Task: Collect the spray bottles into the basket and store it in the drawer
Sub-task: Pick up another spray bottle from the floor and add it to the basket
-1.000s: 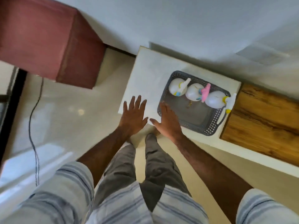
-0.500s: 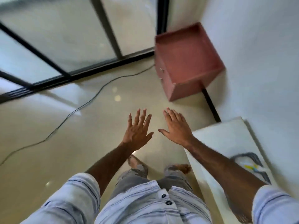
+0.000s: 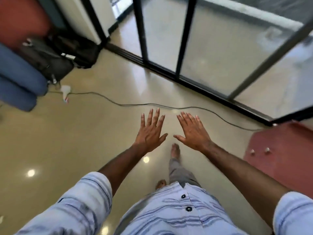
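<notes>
My left hand [image 3: 150, 131] and my right hand [image 3: 193, 133] are held out in front of me above the floor, palms down, fingers straight and spread, holding nothing. The red-brown drawer cabinet [image 3: 284, 155] stands at the right edge, with two small metal knobs [image 3: 259, 150] showing on its face. The basket and the spray bottles are out of view.
A black cable [image 3: 152, 104] runs across the glossy beige floor to a white plug [image 3: 65, 90]. Black-framed glass sliding doors [image 3: 211, 48] fill the far side. A dark bag [image 3: 55, 60] and blue cushions [image 3: 18, 82] sit far left. My bare feet [image 3: 175, 150] are below my hands.
My view has swung left, away from the white table with the basket of bottles, onto the floor and glass doors. The cabinet has slid to the right edge. Both hands stay spread.
</notes>
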